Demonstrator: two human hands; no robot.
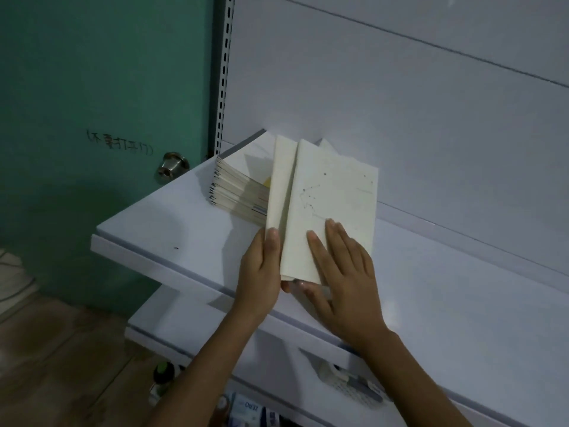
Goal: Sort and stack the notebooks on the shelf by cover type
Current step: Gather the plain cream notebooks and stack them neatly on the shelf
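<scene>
On the white shelf (160, 223) a stack of notebooks (237, 189) lies against the back panel, its top cover pale with a grey spine edge. To the right of the stack I hold up two or three cream notebooks (332, 192) fanned apart; the front cover bears faint dots and lines. My left hand (261, 272) grips the left cream notebook (281, 180) at its lower edge, thumb on the front. My right hand (341, 272) lies with straight fingers on the front cover, its thumb tucked under the bottom edge.
A green door (92, 87) with a metal knob (171, 166) stands left of the shelf unit. A slotted upright (224, 72) runs along the back panel's left edge. A lower shelf (191, 322) juts out beneath, with small packaged goods (246, 408) lower down.
</scene>
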